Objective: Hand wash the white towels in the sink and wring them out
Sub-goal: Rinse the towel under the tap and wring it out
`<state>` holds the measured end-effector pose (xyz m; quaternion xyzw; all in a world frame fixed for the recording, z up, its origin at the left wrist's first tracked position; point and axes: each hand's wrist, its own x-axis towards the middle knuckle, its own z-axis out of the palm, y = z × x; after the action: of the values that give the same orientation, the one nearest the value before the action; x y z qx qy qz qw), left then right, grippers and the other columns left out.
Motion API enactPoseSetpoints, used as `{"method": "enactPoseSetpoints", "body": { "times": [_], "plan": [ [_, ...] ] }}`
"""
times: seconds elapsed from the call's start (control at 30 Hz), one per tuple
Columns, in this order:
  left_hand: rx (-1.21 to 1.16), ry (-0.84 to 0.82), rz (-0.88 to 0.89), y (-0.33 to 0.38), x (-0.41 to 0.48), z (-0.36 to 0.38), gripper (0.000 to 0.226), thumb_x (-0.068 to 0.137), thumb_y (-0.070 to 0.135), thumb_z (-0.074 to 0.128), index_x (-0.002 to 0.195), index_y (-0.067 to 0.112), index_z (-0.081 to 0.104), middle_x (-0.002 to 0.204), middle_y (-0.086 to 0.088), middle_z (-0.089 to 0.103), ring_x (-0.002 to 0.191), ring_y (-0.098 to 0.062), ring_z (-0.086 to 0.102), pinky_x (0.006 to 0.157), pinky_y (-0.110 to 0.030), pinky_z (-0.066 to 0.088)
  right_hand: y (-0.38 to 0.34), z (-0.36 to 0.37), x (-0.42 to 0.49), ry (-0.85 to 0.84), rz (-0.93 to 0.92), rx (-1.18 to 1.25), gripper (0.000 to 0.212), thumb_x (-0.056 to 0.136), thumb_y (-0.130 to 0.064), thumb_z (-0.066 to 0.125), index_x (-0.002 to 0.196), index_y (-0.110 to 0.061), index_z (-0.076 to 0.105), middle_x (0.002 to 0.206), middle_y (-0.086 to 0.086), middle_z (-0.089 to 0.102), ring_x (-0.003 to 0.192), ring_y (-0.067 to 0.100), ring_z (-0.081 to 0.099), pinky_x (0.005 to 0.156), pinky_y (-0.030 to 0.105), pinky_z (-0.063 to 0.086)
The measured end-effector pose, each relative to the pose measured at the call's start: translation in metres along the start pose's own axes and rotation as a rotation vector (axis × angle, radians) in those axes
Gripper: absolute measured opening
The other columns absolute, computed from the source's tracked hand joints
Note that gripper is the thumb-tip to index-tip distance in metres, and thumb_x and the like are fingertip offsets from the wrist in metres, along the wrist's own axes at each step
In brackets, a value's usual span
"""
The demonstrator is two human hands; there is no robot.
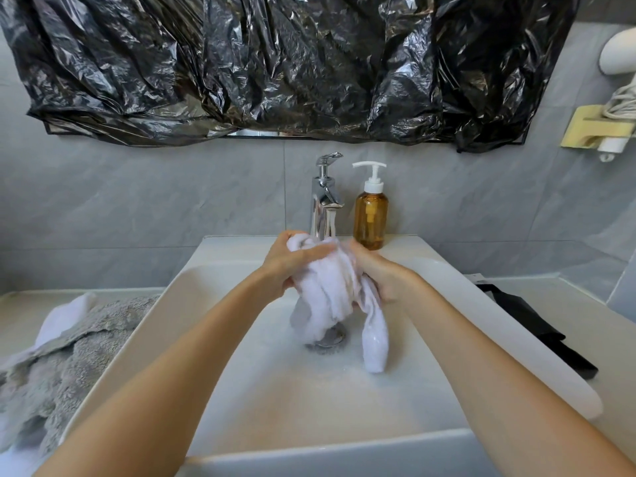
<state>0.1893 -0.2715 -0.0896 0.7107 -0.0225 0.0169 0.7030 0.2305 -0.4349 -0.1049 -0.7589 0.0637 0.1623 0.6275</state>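
Both hands meet over the white rectangular sink, just in front of the chrome faucet; between them is a wet white towel, bunched into a thick twist. The left hand grips its upper end, fingers curled over the top of the cloth; the right hand holds the other side, its fingers wrapped round the towel and mostly hidden behind it. Two loose ends hang down into the basin; the shorter one drops over the metal drain, the longer one reaches the foamy water on the basin floor to the right of the drain.

An amber pump bottle with a white pump stands on the sink's back ledge, just beside the faucet on its right. On the desk left of the sink lies a grey fluffy towel; a second white towel rests on its far edge. A black cloth lies on the desk right of the sink. Crumpled black plastic sheeting covers the mirror on the grey tiled wall; a white hair dryer hangs at the upper right above a gold holder.
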Motion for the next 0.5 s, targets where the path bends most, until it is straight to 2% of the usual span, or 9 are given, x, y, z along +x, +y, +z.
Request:
{"method": "enactPoseSetpoints", "body": {
  "times": [0.07, 0.13, 0.17, 0.2, 0.23, 0.27, 0.33, 0.43, 0.5],
  "plan": [
    [0.009, 0.130, 0.033, -0.005, 0.003, 0.000, 0.054, 0.061, 0.027, 0.090, 0.099, 0.017, 0.053, 0.096, -0.006, 0.064, 0.081, -0.018, 0.065, 0.061, -0.027, 0.053, -0.003, 0.001, -0.016, -0.026, 0.006, -0.254, 0.102, 0.062, -0.092, 0.038, 0.142, -0.028, 0.039, 0.136, 0.009, 0.054, 0.119, 0.036, 0.054, 0.099, 0.054, 0.044],
    [-0.027, 0.210, 0.042, -0.005, 0.008, -0.002, 0.049, 0.070, 0.021, 0.087, 0.104, 0.013, 0.052, 0.100, -0.008, 0.064, 0.084, -0.019, 0.064, 0.063, -0.027, 0.052, -0.011, 0.003, -0.042, 0.036, -0.061, -0.571, 0.088, 0.075, -0.088, 0.024, 0.139, -0.029, 0.040, 0.142, 0.009, 0.044, 0.128, 0.037, 0.044, 0.098, 0.048, 0.040],
    [-0.062, 0.235, 0.036, -0.002, 0.009, -0.003, 0.052, 0.071, 0.023, 0.086, 0.109, 0.009, 0.054, 0.104, -0.011, 0.066, 0.085, -0.020, 0.065, 0.060, -0.026, 0.051, -0.015, 0.001, -0.052, 0.117, -0.139, -0.733, 0.077, 0.081, -0.083, 0.022, 0.127, -0.027, 0.050, 0.139, 0.012, 0.044, 0.129, 0.037, 0.042, 0.097, 0.048, 0.038],
    [-0.094, 0.247, 0.035, 0.001, 0.010, -0.006, 0.063, 0.065, 0.028, 0.087, 0.115, 0.005, 0.055, 0.109, -0.014, 0.067, 0.087, -0.022, 0.066, 0.058, -0.026, 0.051, -0.016, -0.003, -0.052, 0.211, -0.247, -0.831, 0.065, 0.084, -0.079, 0.027, 0.105, -0.026, 0.057, 0.127, 0.012, 0.051, 0.123, 0.036, 0.046, 0.092, 0.045, 0.039],
    [-0.121, 0.252, 0.035, 0.004, 0.010, -0.009, 0.076, 0.057, 0.034, 0.086, 0.119, 0.002, 0.056, 0.113, -0.018, 0.067, 0.090, -0.025, 0.068, 0.056, -0.025, 0.050, -0.017, -0.006, -0.052, 0.236, -0.386, -0.827, 0.054, 0.086, -0.074, 0.036, 0.087, -0.024, 0.055, 0.107, 0.007, 0.057, 0.110, 0.032, 0.054, 0.083, 0.040, 0.040],
    [-0.139, 0.253, 0.022, 0.009, 0.010, -0.012, 0.085, 0.050, 0.037, 0.084, 0.122, 0.001, 0.055, 0.115, -0.020, 0.067, 0.093, -0.027, 0.069, 0.056, -0.026, 0.051, -0.019, -0.004, -0.053, 0.201, -0.492, -0.757, 0.045, 0.087, -0.066, 0.047, 0.077, -0.023, 0.050, 0.088, 0.001, 0.055, 0.091, 0.025, 0.058, 0.072, 0.034, 0.039],
    [-0.174, 0.269, -0.032, 0.015, 0.009, -0.020, 0.076, 0.060, 0.030, 0.084, 0.123, 0.001, 0.054, 0.112, -0.016, 0.067, 0.088, -0.024, 0.068, 0.055, -0.025, 0.052, -0.018, 0.004, -0.051, 0.060, -0.576, -0.606, 0.035, 0.082, -0.055, 0.064, 0.073, -0.025, 0.047, 0.071, -0.010, 0.048, 0.066, 0.011, 0.049, 0.059, 0.025, 0.033],
    [-0.137, 0.240, -0.186, 0.021, 0.006, -0.029, 0.032, 0.086, 0.018, 0.072, 0.114, 0.014, 0.056, 0.089, -0.003, 0.062, 0.069, -0.014, 0.057, 0.040, -0.016, 0.044, -0.013, 0.012, -0.050, -0.067, -0.546, -0.474, 0.021, 0.081, -0.032, 0.073, 0.074, -0.020, 0.058, 0.070, -0.005, 0.057, 0.068, 0.011, 0.053, 0.065, 0.026, 0.040],
    [-0.121, 0.170, -0.205, 0.025, 0.004, -0.032, 0.023, 0.089, 0.020, 0.070, 0.109, 0.018, 0.059, 0.093, -0.003, 0.063, 0.072, -0.013, 0.058, 0.049, -0.021, 0.047, -0.012, 0.013, -0.048, -0.044, -0.520, -0.287, 0.024, 0.086, -0.012, 0.064, 0.064, -0.016, 0.054, 0.063, 0.000, 0.051, 0.065, 0.015, 0.048, 0.063, 0.027, 0.037]
  ]
}}
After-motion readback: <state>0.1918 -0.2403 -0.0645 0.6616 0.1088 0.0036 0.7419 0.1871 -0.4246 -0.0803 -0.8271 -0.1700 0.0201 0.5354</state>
